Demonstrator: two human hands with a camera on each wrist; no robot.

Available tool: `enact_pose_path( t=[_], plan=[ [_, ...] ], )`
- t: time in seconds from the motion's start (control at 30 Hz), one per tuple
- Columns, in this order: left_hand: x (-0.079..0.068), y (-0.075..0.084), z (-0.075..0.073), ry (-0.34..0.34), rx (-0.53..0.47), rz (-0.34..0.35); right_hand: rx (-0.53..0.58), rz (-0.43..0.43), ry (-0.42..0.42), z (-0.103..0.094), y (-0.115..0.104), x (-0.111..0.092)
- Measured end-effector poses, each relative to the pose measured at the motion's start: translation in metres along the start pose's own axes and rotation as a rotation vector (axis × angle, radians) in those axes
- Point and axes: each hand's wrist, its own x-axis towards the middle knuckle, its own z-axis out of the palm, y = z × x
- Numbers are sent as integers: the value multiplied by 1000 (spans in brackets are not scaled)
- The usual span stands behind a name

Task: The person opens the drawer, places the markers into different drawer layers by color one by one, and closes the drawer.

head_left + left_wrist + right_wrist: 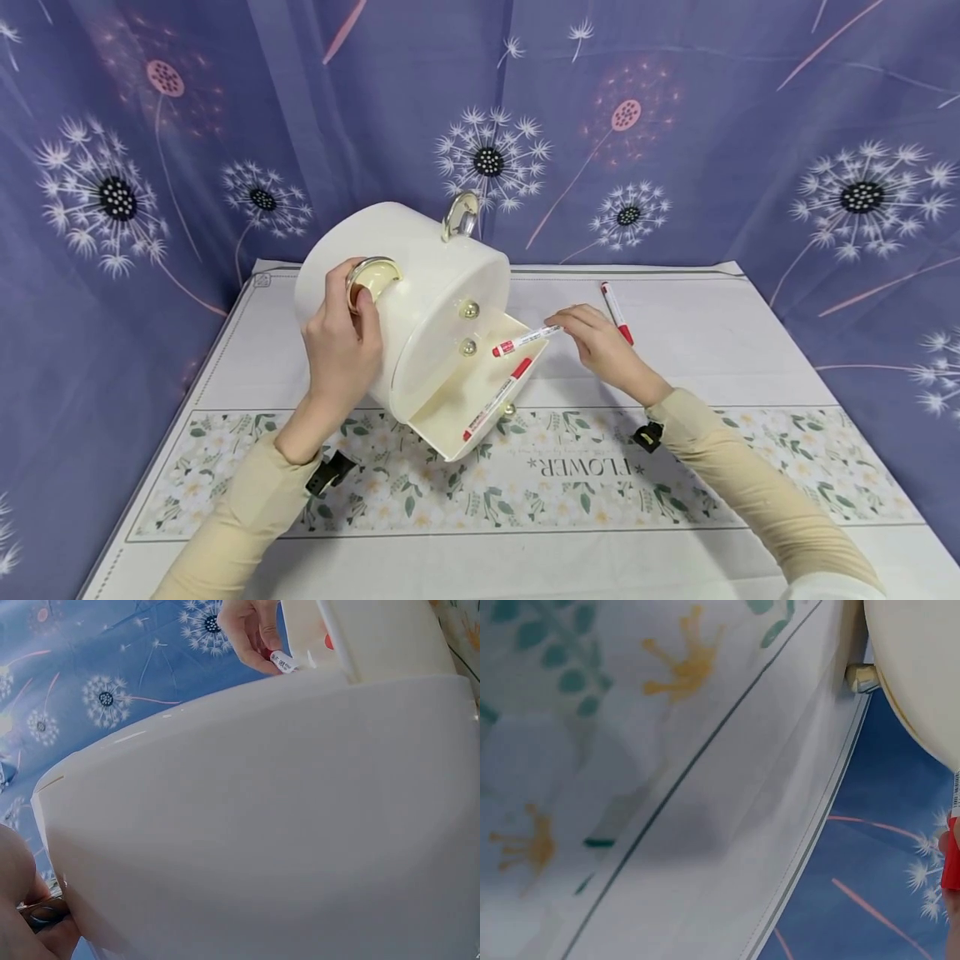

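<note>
A white round-fronted storage box (405, 283) with gold knobs stands at the left middle, its bottom drawer (442, 408) pulled out. My left hand (341, 342) grips one gold ring handle (377, 275) on the box's side; in the left wrist view the white wall fills most of the picture. Over the drawer, my right hand (603, 346) pinches a red-and-white marker (528, 337) by its far end. Another red marker (498, 398) lies inside the drawer along its front. In the right wrist view only the held marker's red end (951, 855) shows, at the edge.
A third red marker (617, 312) lies on the white tablecloth (697, 333) behind my right hand. A second ring handle (461, 215) rises from the box's top. Beyond the table hangs a blue dandelion-print curtain (375, 100).
</note>
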Motion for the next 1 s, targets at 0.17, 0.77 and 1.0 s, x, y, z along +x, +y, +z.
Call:
enact_pose_path(
  t=[0.17,0.77,1.0],
  plan=[
    [0,1,0,15,-13,-6,-52,-77,-15,1,-8,8],
    [0,1,2,30,-10,3,-105,-212,-345,2,-42,36],
    [-1,0,3,35,-14,3,-61,-202,-440,5,-50,46]
  ],
)
